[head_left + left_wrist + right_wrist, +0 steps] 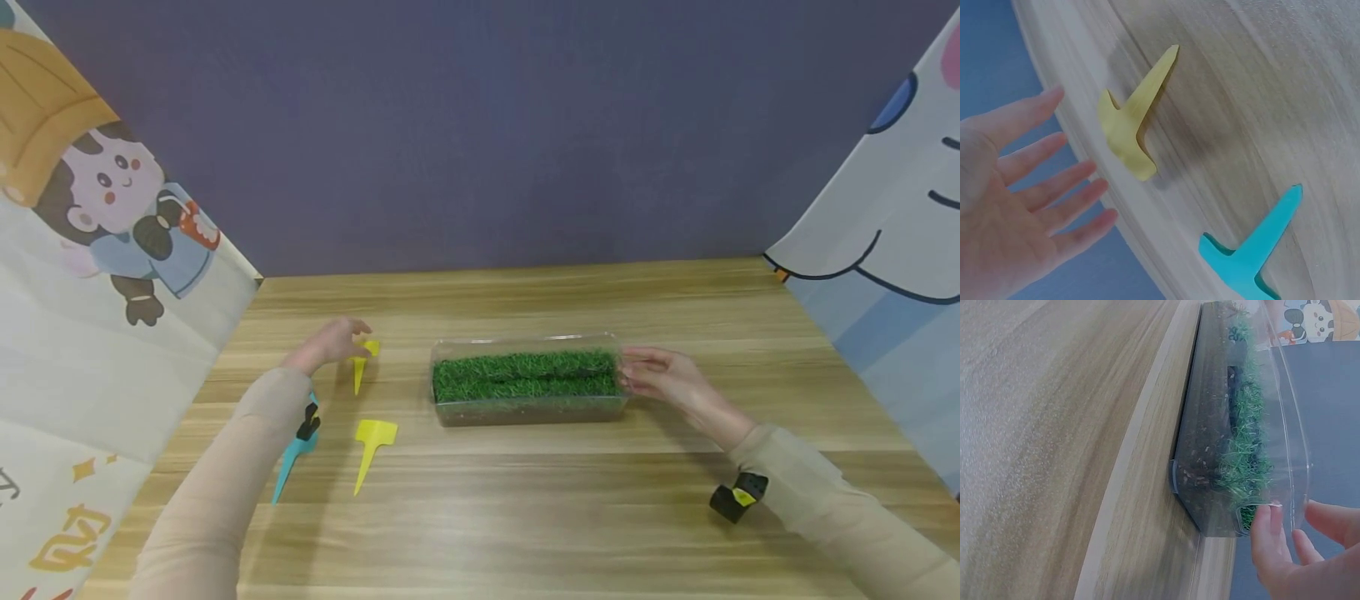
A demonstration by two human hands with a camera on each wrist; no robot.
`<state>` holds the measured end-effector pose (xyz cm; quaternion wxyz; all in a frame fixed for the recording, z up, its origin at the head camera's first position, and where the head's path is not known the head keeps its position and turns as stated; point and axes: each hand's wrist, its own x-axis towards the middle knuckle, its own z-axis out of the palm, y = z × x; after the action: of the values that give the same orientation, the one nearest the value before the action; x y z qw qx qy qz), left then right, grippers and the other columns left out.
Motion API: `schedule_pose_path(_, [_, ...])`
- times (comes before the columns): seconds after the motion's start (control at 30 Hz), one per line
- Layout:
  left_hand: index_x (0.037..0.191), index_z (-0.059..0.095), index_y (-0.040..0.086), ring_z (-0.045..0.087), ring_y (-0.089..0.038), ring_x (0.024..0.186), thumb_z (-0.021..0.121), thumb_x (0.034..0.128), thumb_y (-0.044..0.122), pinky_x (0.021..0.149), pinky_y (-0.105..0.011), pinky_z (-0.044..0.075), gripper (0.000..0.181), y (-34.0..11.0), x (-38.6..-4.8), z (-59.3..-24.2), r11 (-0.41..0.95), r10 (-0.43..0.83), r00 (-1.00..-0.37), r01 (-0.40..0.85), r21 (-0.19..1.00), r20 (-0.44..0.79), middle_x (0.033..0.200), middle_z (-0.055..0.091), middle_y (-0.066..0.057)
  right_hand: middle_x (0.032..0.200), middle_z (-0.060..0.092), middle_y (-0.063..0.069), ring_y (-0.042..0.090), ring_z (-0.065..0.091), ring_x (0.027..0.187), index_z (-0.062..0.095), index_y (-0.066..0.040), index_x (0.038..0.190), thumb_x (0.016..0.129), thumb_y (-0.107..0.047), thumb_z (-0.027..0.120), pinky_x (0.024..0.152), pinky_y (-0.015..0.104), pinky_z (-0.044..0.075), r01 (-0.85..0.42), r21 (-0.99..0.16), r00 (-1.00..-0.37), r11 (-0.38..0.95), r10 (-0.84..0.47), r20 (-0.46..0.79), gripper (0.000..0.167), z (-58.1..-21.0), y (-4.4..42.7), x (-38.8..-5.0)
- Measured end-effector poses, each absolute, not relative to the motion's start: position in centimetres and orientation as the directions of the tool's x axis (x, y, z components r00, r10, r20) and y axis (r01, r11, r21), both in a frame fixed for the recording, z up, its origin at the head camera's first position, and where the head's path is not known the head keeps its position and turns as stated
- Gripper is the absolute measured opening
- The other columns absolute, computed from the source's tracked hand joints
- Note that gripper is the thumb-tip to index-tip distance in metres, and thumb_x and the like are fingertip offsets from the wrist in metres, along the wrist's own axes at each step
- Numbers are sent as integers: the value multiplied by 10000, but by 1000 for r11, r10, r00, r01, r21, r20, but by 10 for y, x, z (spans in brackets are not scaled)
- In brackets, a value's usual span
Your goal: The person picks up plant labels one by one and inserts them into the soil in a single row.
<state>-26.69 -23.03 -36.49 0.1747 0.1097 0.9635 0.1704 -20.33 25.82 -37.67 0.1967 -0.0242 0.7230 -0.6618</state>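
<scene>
A clear box (531, 410) with two rows of green artificial grass (525, 387) stands on the table. My right hand (667, 383) holds its right end; in the right wrist view the fingers of that hand (1300, 556) pinch the clear wall (1288, 444). My left hand (333, 343) is over the far yellow T-shaped marker (360, 371), and in the left wrist view the hand (1035, 194) has its fingers spread beside the yellow marker (1132, 125), apart from it. A nearer yellow marker (372, 442) lies flat.
Blue markers (295, 454) lie under and beside my left forearm, partly hidden by it; one blue marker (1250, 256) shows in the left wrist view. A dark blue panel (495, 133) stands behind the wooden table (525, 508), with printed cloths at both sides.
</scene>
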Motion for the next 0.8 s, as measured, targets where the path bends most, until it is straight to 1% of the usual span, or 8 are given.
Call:
schedule_pose_path(0.1, [1261, 390, -87, 316, -461, 1185, 603, 828, 166, 972, -542, 288, 545, -229, -267, -366, 922, 261, -905, 130, 366, -335, 1298, 347, -309, 1144, 557, 151, 112, 607, 892, 238, 104, 1326, 864, -94, 555, 839, 264, 466, 228, -966, -922, 118, -292, -253, 593, -377, 258, -203])
schedule_pose_path(0.2, [1262, 388, -87, 285, -456, 1207, 613, 818, 158, 990, -545, 255, 555, -230, -268, -369, 923, 257, -903, 124, 364, -345, 1316, 337, -290, 1119, 577, 121, 107, 607, 886, 238, 104, 1325, 863, -90, 555, 837, 261, 468, 230, -967, -923, 113, -290, -253, 593, -376, 258, -203])
schedule_pose_path(0.43, [1201, 439, -119, 357, -455, 1158, 633, 793, 133, 974, -524, 297, 518, -231, -270, -376, 927, 269, -915, 162, 339, -299, 1249, 410, -305, 1076, 600, 88, 102, 608, 876, 243, 102, 1323, 863, -82, 552, 827, 247, 472, 234, -966, -923, 111, -285, -256, 584, -377, 257, -203])
schedule_pose_path(0.63, [1181, 458, -123, 374, -453, 1144, 643, 788, 132, 971, -517, 307, 503, -232, -270, -381, 931, 262, -925, 167, 325, -275, 1230, 431, -304, 1076, 598, 84, 102, 606, 881, 238, 102, 1324, 865, -84, 549, 827, 244, 472, 233, -966, -922, 110, -289, -256, 585, -378, 257, -203])
schedule_pose_path(0.8, [1159, 481, -126, 393, -448, 1128, 640, 789, 108, 960, -510, 325, 466, -232, -271, -384, 932, 255, -926, 158, 327, -279, 1207, 454, -302, 1117, 570, 149, 109, 604, 891, 240, 106, 1322, 867, -81, 544, 845, 264, 464, 223, -967, -924, 121, -291, -250, 577, -378, 257, -202])
